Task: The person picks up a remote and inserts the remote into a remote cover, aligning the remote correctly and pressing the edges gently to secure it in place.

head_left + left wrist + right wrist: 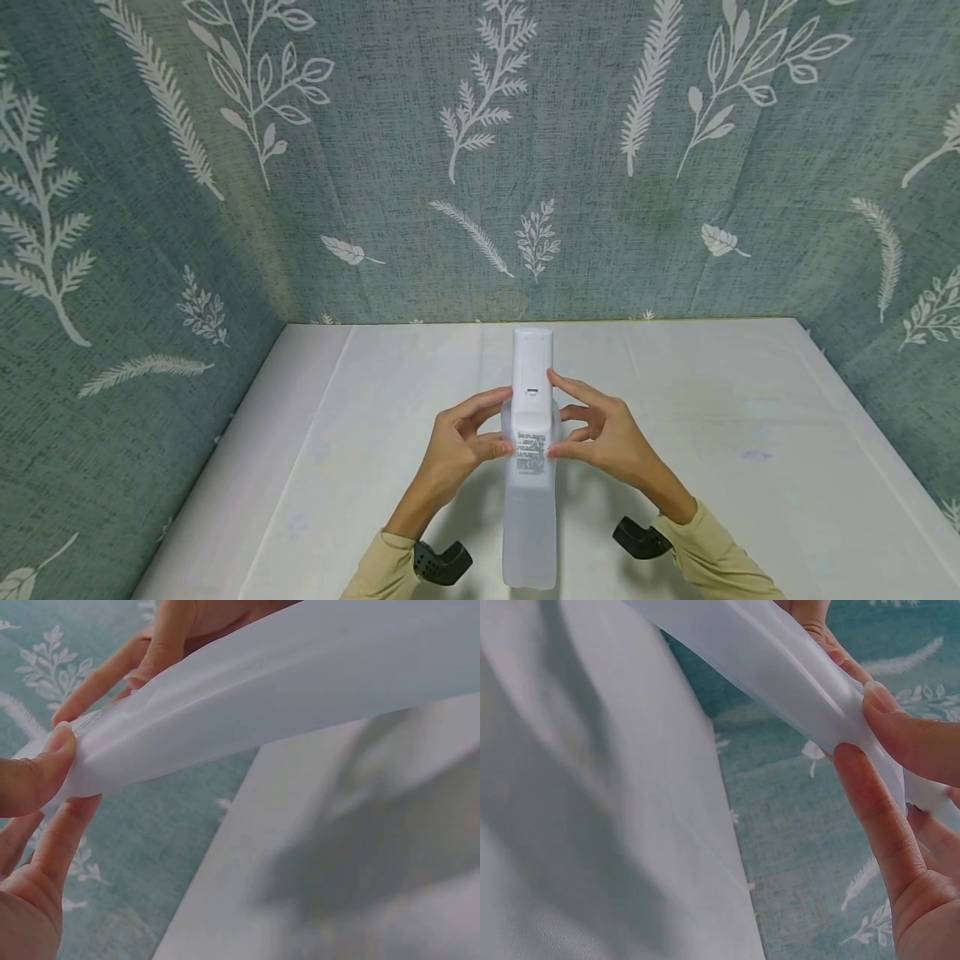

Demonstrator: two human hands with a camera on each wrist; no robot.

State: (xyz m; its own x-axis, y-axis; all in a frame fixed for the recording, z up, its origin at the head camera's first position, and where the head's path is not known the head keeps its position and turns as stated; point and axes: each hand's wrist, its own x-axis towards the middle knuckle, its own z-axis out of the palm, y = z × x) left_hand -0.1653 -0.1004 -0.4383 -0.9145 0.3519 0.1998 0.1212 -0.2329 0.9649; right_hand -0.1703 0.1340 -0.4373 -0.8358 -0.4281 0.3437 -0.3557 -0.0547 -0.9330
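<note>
A white remote control (pixel 532 358), its back with a small latch mark and a printed label (pixel 531 452) facing up, is partly inside a long translucent plastic sleeve (pixel 529 533). The sleeve's loose end hangs toward the person. At its left edge my left hand (pixel 457 442) pinches the sleeve, thumb beside the label and index finger higher up. My right hand (pixel 607 433) grips the opposite edge, its index fingertip reaching the remote's side. In the left wrist view the sleeve (pixel 225 712) stretches out from the fingers; the right wrist view shows the sleeve (pixel 780 667) between thumb and finger.
Under the hands lies a white-covered table (pixel 360 467) with faint creases, on which shadows of the arms fall. Green leaf-patterned cloth (pixel 390 150) walls it in at the back and sides. Black wrist devices (pixel 442 563) sit at both cuffs.
</note>
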